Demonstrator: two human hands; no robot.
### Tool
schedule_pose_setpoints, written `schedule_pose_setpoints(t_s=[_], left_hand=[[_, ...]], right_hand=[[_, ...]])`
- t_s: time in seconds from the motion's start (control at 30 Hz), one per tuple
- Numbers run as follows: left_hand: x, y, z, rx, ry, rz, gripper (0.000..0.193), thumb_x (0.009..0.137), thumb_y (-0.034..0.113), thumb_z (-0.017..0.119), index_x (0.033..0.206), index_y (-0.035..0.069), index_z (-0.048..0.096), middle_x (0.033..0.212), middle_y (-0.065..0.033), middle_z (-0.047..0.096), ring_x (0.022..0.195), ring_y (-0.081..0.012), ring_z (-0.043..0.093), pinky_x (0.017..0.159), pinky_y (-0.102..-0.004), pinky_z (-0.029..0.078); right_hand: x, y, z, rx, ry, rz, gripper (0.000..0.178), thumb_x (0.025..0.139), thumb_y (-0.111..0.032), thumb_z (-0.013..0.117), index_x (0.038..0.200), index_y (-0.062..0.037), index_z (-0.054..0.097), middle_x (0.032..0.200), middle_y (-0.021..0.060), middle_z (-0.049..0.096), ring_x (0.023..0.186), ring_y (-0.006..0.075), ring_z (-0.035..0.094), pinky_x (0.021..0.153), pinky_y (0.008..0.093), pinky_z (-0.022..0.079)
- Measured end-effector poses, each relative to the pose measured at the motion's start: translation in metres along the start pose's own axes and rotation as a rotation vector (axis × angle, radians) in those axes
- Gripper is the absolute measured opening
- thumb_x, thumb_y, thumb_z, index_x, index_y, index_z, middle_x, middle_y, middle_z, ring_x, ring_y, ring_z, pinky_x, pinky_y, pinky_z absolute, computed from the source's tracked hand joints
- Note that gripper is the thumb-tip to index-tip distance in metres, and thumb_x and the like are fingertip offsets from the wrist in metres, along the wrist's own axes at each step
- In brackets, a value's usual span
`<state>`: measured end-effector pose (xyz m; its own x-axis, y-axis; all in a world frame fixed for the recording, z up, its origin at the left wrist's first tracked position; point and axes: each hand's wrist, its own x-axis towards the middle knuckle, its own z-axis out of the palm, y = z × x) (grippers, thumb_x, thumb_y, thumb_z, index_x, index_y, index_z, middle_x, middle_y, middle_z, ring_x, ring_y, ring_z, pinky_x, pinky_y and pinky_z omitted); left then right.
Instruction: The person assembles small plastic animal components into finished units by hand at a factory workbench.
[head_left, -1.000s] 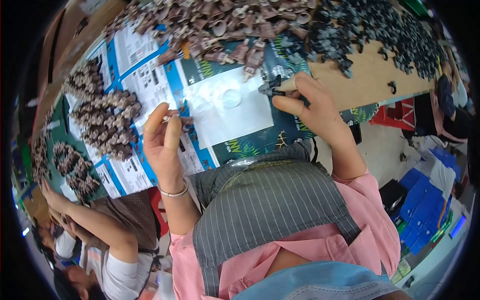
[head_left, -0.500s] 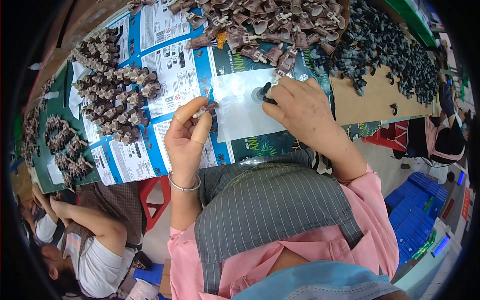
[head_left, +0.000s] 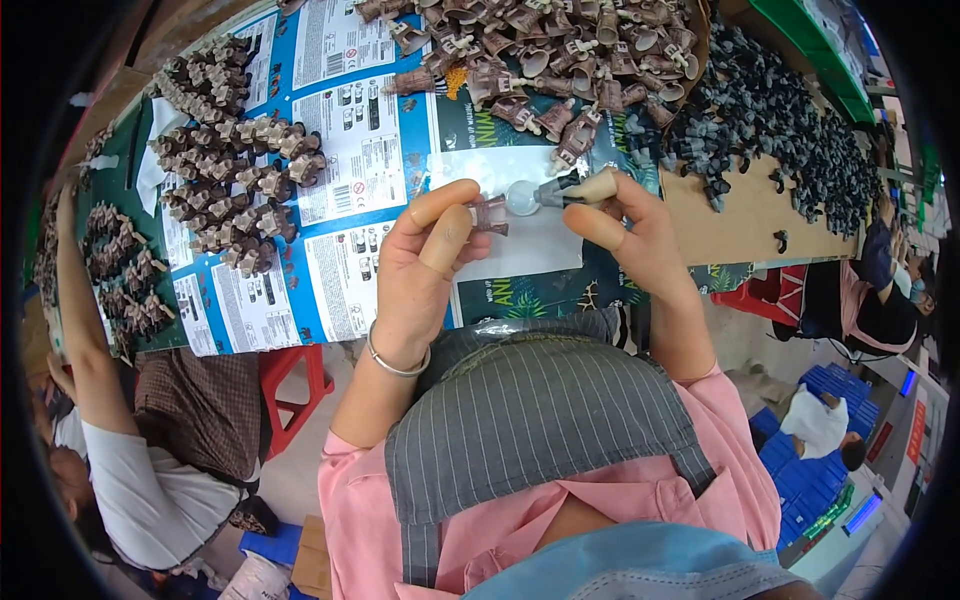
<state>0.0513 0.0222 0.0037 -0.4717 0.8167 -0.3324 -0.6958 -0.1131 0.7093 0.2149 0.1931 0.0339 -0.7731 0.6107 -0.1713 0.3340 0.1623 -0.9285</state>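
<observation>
My left hand pinches a small brown molded toy piece between thumb and fingertips. In my right hand is a dark grey toy piece, held by thumb and forefinger and pointing left. Pale covers sit on several of my fingertips. A small round translucent dish lies between the two pieces, on a white sheet. The grey piece's tip is at the dish's right edge; whether it touches cannot be told. The brown piece is close to the dish's left side.
Loose brown pieces heap at the far side. Dark grey pieces spread over cardboard at right. Rows of brown-and-dark assembled pieces stand on printed sheets at left. A co-worker's arm reaches over the left end.
My left hand has moved right and now holds a brown piece near the dish. My right hand has drawn back to the right with the grey piece. The co-worker's arm at left now stretches forward.
</observation>
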Motion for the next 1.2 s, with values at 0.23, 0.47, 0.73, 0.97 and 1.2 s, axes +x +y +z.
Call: schedule_pose_setpoints(t_s=[0.23,0.47,0.73,0.97,1.2], left_hand=[[-0.001,-0.003,0.019,-0.077,-0.056,-0.044,0.027,0.097,0.009,0.061,0.124,0.005,0.063,0.112,-0.0040,0.066,0.086,-0.0104,0.066,0.080,-0.0242,0.056],[-0.011,-0.009,0.013,0.109,-0.034,0.037,0.026,0.095,0.005,0.063,0.120,0.005,0.065,0.104,-0.0034,0.068,0.084,-0.0089,0.064,0.078,-0.0231,0.054],[-0.015,0.007,0.000,0.292,0.131,0.378,0.031,0.088,-0.004,0.067,0.118,0.005,0.066,0.106,-0.0042,0.069,0.087,-0.0078,0.063,0.070,-0.0201,0.051],[-0.010,0.011,-0.025,1.155,0.115,0.795,0.040,0.077,0.002,0.076,0.115,0.004,0.064,0.092,-0.0108,0.067,0.079,-0.0274,0.063,0.068,-0.0348,0.051],[-0.004,0.006,-0.028,1.204,-0.047,0.825,0.046,0.075,0.004,0.074,0.119,0.002,0.063,0.097,-0.0118,0.065,0.085,-0.0301,0.060,0.076,-0.0371,0.049]], right_hand=[[-0.009,-0.004,0.003,0.034,-0.042,-0.207,0.021,0.082,-0.017,0.077,0.096,-0.0042,0.068,0.079,0.0001,0.059,0.073,0.0090,0.056,0.065,0.0248,0.040],[-0.004,-0.007,0.023,-0.284,-0.016,-0.535,0.024,0.077,-0.024,0.078,0.088,-0.0082,0.065,0.076,0.0031,0.056,0.065,0.0225,0.056,0.060,0.0334,0.036],[0.008,-0.015,0.069,-0.765,0.073,-0.789,0.019,0.077,-0.024,0.073,0.079,-0.0141,0.057,0.073,0.0005,0.049,0.063,0.0161,0.055,0.061,0.0320,0.035],[0.021,-0.037,0.073,-0.711,-0.122,-0.750,0.016,0.078,-0.025,0.073,0.080,-0.0131,0.062,0.071,0.0000,0.050,0.064,0.0170,0.056,0.062,0.0317,0.036],[0.029,-0.035,0.068,-0.379,-0.034,-0.726,0.024,0.072,-0.015,0.079,0.091,-0.0083,0.066,0.089,0.0068,0.061,0.072,0.0240,0.061,0.060,0.0336,0.044]])
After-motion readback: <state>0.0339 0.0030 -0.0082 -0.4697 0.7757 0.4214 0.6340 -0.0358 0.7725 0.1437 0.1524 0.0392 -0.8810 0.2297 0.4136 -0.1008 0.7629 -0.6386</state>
